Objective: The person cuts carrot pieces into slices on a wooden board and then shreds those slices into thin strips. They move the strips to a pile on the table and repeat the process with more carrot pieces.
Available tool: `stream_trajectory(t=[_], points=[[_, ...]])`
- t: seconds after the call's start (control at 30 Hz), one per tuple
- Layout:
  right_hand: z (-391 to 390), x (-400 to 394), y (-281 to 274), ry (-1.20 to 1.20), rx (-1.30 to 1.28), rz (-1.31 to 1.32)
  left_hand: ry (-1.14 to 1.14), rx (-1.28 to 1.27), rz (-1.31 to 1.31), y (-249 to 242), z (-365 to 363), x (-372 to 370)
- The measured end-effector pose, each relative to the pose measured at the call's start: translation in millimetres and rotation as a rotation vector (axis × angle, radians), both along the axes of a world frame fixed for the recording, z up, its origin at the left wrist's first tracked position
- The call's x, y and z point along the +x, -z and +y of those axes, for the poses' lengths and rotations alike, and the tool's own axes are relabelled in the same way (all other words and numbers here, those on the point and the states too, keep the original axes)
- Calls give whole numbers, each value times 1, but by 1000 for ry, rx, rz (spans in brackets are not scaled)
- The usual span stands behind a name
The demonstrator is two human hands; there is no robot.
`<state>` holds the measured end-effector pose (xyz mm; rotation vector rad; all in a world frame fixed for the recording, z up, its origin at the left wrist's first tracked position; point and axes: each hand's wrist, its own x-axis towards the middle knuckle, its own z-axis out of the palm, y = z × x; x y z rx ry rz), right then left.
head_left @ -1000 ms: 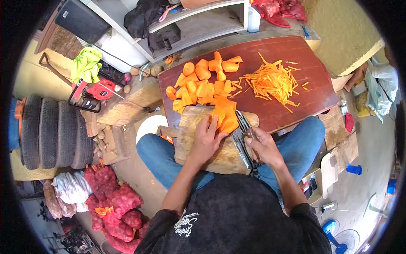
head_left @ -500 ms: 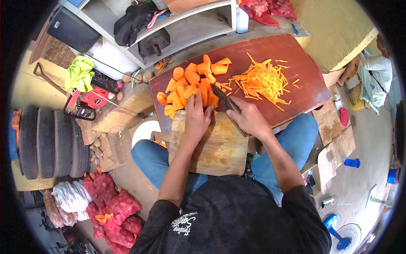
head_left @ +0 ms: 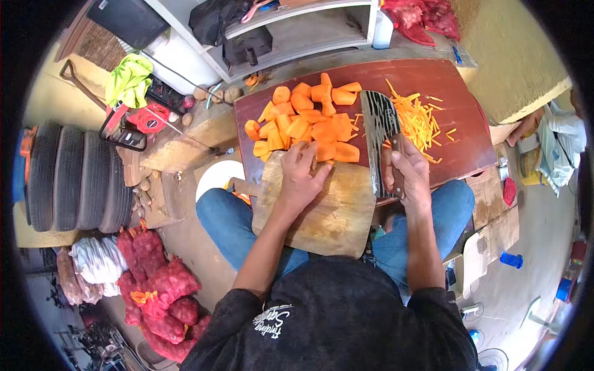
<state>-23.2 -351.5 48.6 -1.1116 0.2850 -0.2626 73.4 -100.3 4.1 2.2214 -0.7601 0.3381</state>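
In my right hand (head_left: 408, 172) is a broad cleaver (head_left: 379, 117), its streaked dark blade raised and pointing away from me. The blade stands between the carrot chunks (head_left: 300, 127) and a heap of carrot sticks (head_left: 416, 120), hiding part of the heap. My left hand (head_left: 302, 174) rests over the far edge of a worn wooden cutting board (head_left: 328, 216), its fingers apart and reaching to the nearest chunks. No piece is visibly gripped in it. The board lies across my lap, against the reddish-brown tabletop (head_left: 458, 93).
A white round container (head_left: 218, 176) stands left of my knee, partly under the board's handle. Red mesh sacks (head_left: 164, 290) and stacked tyres (head_left: 71, 179) are on the left. A grey shelf (head_left: 309, 37) stands behind the table. Another person's arm (head_left: 526, 120) shows at far right.
The cleaver has turned from edge-on to showing its broad side, and moved right with my right hand. My left hand's fingers have spread slightly. The camera view has shifted.
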Motion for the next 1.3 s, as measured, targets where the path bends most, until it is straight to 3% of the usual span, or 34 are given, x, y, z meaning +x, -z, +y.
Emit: stream_trajectory(t=[0.07,0.13,0.2,0.27,0.37,0.63,0.77,0.87,0.93,1.0,1.1,1.3], points=[[-6,-12,-5,-110,13,-10,-4,16,-37,-3,2,-2],[-2,-24,17,-50,-592,-161,-33,1,-105,0,6,1],[6,-46,21,-83,-1024,-215,-64,-44,-57,2,18,13],[26,-68,-27,-206,-1283,-158,-116,-74,-28,7,30,29],[43,-82,-30,-300,-1398,-188,-164,44,10,4,52,46],[67,-71,0,-395,-1543,-281,-239,64,-137,11,73,80],[65,-59,-33,-650,-1448,89,-252,27,-126,24,75,82],[20,-75,-28,-283,-1683,18,-257,42,-110,31,75,81],[-25,-99,-9,84,-1786,149,-240,22,-57,32,74,83],[-73,-121,-2,240,-1805,413,-263,52,-89,29,71,81],[-114,-140,23,260,-1695,855,-256,76,-117,23,69,79],[-158,-143,37,231,-1426,637,-209,20,-128,18,66,75]])
